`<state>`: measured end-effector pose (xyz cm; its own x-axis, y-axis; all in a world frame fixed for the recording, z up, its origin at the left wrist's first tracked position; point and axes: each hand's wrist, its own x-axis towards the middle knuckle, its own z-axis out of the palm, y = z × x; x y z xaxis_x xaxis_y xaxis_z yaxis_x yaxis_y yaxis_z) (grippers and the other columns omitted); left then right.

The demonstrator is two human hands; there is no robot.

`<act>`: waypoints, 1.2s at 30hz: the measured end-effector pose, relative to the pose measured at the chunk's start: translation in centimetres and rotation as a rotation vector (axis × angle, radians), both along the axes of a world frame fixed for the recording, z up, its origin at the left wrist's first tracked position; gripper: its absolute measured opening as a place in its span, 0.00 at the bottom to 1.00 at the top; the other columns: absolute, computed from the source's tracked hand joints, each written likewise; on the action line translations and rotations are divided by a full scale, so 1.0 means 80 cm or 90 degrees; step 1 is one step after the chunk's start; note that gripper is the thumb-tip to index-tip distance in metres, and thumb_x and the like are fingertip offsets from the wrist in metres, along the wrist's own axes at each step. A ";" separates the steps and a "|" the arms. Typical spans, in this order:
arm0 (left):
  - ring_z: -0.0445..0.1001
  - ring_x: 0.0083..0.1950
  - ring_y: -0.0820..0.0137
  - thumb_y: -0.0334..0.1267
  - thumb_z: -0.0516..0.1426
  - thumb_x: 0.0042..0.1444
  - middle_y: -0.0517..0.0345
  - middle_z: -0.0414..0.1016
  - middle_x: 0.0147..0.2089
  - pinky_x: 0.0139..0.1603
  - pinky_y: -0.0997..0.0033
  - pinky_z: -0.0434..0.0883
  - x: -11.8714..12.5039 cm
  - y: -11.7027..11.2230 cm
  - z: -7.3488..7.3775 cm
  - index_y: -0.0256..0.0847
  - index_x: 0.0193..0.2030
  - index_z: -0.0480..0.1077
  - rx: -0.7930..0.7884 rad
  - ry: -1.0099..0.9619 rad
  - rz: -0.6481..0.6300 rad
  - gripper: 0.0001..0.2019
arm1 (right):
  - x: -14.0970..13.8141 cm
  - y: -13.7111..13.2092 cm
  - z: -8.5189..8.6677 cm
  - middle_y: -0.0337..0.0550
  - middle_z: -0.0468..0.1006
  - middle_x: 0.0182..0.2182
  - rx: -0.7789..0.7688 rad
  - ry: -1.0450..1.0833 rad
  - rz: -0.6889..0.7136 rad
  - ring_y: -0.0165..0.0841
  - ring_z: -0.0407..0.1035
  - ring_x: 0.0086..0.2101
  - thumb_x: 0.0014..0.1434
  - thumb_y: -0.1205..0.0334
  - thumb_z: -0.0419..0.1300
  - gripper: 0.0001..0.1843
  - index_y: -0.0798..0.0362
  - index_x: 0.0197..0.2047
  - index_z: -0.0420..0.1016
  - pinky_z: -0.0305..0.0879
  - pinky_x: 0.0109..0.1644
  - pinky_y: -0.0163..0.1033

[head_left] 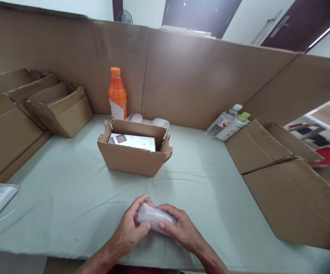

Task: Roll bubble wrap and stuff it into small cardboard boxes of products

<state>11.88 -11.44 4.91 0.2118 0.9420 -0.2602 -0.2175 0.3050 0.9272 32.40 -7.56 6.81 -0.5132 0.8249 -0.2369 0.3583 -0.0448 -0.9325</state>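
Note:
My left hand (130, 226) and my right hand (180, 228) both grip a small bundle wrapped in clear bubble wrap (153, 217), held just above the pale green tablecloth (68, 190) near the front edge. The fingers of both hands curl around the bundle's ends. What is inside the wrap cannot be made out. Beyond my hands stands an open cardboard box (133, 158) with a white carton (133, 141) lying inside it.
An orange drink bottle (117, 94) stands behind the box, with white rolls (160, 123) beside it. Two plastic bottles (228, 123) lie at the back right. Flattened cardboard (285, 182) lies on the right, folded boxes (59, 106) on the left, a cardboard wall (196, 72) behind.

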 end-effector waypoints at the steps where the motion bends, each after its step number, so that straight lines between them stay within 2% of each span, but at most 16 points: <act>1: 0.72 0.48 0.65 0.40 0.63 0.48 0.47 0.69 0.58 0.47 0.69 0.69 -0.002 0.001 -0.001 0.40 0.66 0.58 0.000 -0.012 -0.005 0.37 | -0.002 0.000 0.003 0.44 0.80 0.38 0.018 -0.011 -0.007 0.39 0.73 0.37 0.58 0.41 0.61 0.26 0.53 0.48 0.79 0.68 0.41 0.38; 3: 0.72 0.50 0.63 0.40 0.63 0.49 0.47 0.69 0.58 0.49 0.67 0.69 -0.005 0.005 -0.004 0.40 0.66 0.59 0.002 -0.012 -0.001 0.36 | -0.005 0.000 0.009 0.42 0.80 0.35 0.056 -0.047 -0.016 0.37 0.72 0.35 0.58 0.44 0.61 0.22 0.52 0.46 0.79 0.67 0.39 0.37; 5: 0.73 0.47 0.65 0.39 0.61 0.52 0.49 0.72 0.52 0.47 0.67 0.70 -0.006 0.008 -0.007 0.40 0.64 0.61 0.006 0.020 0.020 0.32 | -0.007 0.000 0.012 0.42 0.80 0.35 0.082 -0.066 -0.012 0.38 0.72 0.34 0.57 0.45 0.62 0.20 0.52 0.44 0.79 0.67 0.38 0.37; 9: 0.74 0.42 0.67 0.37 0.58 0.56 0.53 0.75 0.46 0.44 0.69 0.71 -0.004 0.012 -0.009 0.40 0.62 0.65 0.037 0.056 0.042 0.26 | -0.011 0.003 0.015 0.45 0.80 0.40 0.112 -0.015 0.000 0.39 0.73 0.38 0.56 0.45 0.62 0.21 0.51 0.46 0.77 0.69 0.41 0.38; 11: 0.75 0.41 0.67 0.35 0.56 0.58 0.52 0.76 0.46 0.43 0.68 0.73 -0.008 0.013 -0.003 0.41 0.61 0.67 0.092 0.101 0.027 0.23 | -0.010 0.008 0.024 0.43 0.80 0.38 0.114 -0.027 0.016 0.37 0.73 0.36 0.58 0.47 0.61 0.19 0.51 0.45 0.77 0.68 0.38 0.37; 12: 0.76 0.42 0.67 0.34 0.56 0.59 0.52 0.76 0.46 0.44 0.67 0.74 -0.013 0.015 0.004 0.42 0.59 0.68 0.153 0.147 0.027 0.21 | -0.007 0.012 0.032 0.42 0.80 0.36 0.119 -0.045 0.027 0.37 0.73 0.34 0.59 0.48 0.61 0.17 0.51 0.45 0.77 0.68 0.35 0.36; 14: 0.77 0.49 0.64 0.31 0.56 0.59 0.51 0.77 0.49 0.51 0.64 0.75 -0.026 0.024 0.024 0.44 0.59 0.68 0.347 0.273 0.070 0.20 | 0.000 0.023 0.058 0.42 0.80 0.36 0.156 -0.074 0.045 0.36 0.74 0.34 0.60 0.51 0.61 0.14 0.50 0.44 0.78 0.68 0.35 0.35; 17: 0.71 0.62 0.57 0.26 0.57 0.58 0.48 0.73 0.58 0.62 0.54 0.70 -0.054 0.053 0.066 0.46 0.65 0.63 0.660 0.481 0.218 0.28 | 0.013 0.049 0.116 0.42 0.81 0.38 0.288 -0.101 0.004 0.36 0.75 0.35 0.61 0.53 0.62 0.12 0.48 0.46 0.78 0.69 0.35 0.35; 20: 0.63 0.69 0.53 0.23 0.56 0.58 0.44 0.69 0.62 0.67 0.47 0.65 -0.079 0.094 0.101 0.43 0.69 0.59 0.795 0.648 0.318 0.32 | 0.012 0.085 0.177 0.42 0.81 0.36 0.451 -0.162 -0.081 0.33 0.73 0.30 0.62 0.51 0.62 0.14 0.48 0.48 0.77 0.67 0.29 0.34; 22: 0.62 0.70 0.52 0.22 0.55 0.58 0.43 0.70 0.62 0.68 0.45 0.64 -0.089 0.119 0.112 0.40 0.69 0.57 0.829 0.711 0.335 0.32 | 0.000 0.114 0.208 0.42 0.81 0.38 0.547 -0.222 -0.090 0.34 0.73 0.31 0.63 0.51 0.61 0.16 0.48 0.50 0.76 0.67 0.30 0.35; 24: 0.65 0.68 0.53 0.22 0.53 0.58 0.44 0.73 0.59 0.67 0.44 0.64 -0.093 0.138 0.112 0.39 0.70 0.56 0.848 0.736 0.329 0.32 | -0.019 0.146 0.228 0.44 0.81 0.44 0.626 -0.305 -0.036 0.36 0.74 0.36 0.64 0.55 0.59 0.17 0.49 0.54 0.75 0.68 0.35 0.37; 26: 0.68 0.64 0.55 0.21 0.51 0.58 0.46 0.75 0.56 0.66 0.44 0.65 -0.094 0.149 0.106 0.40 0.69 0.56 0.852 0.746 0.323 0.32 | -0.041 0.174 0.240 0.45 0.80 0.45 0.678 -0.427 0.069 0.38 0.74 0.40 0.64 0.60 0.57 0.15 0.50 0.53 0.76 0.68 0.41 0.39; 29: 0.71 0.59 0.57 0.20 0.50 0.57 0.45 0.76 0.53 0.65 0.45 0.66 -0.093 0.154 0.098 0.38 0.67 0.59 0.851 0.748 0.331 0.30 | -0.073 0.202 0.252 0.45 0.80 0.36 0.683 -0.667 0.251 0.38 0.74 0.36 0.60 0.69 0.59 0.08 0.51 0.39 0.80 0.63 0.39 0.40; 31: 0.72 0.58 0.58 0.21 0.50 0.57 0.45 0.76 0.53 0.64 0.45 0.66 -0.092 0.154 0.097 0.37 0.66 0.61 0.849 0.742 0.337 0.28 | -0.090 0.209 0.258 0.43 0.78 0.30 0.669 -0.776 0.351 0.36 0.72 0.32 0.56 0.76 0.60 0.10 0.52 0.29 0.78 0.58 0.36 0.39; 33: 0.72 0.57 0.58 0.21 0.50 0.58 0.46 0.76 0.52 0.64 0.45 0.66 -0.092 0.154 0.098 0.38 0.65 0.61 0.845 0.735 0.337 0.28 | -0.104 0.210 0.259 0.44 0.78 0.27 0.690 -0.812 0.410 0.35 0.71 0.30 0.53 0.80 0.60 0.13 0.53 0.25 0.76 0.55 0.35 0.40; 36: 0.72 0.57 0.58 0.21 0.50 0.58 0.46 0.75 0.52 0.64 0.45 0.65 -0.092 0.153 0.101 0.39 0.64 0.63 0.839 0.733 0.335 0.27 | -0.115 0.213 0.249 0.45 0.79 0.28 0.739 -0.796 0.455 0.34 0.70 0.30 0.54 0.80 0.59 0.13 0.54 0.26 0.77 0.54 0.36 0.40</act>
<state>4.53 0.83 12.98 0.1327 0.5312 0.8368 0.8083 -0.5466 0.2188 23.18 9.47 26.72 -0.7886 0.5623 -0.2487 0.4397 0.7985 0.4112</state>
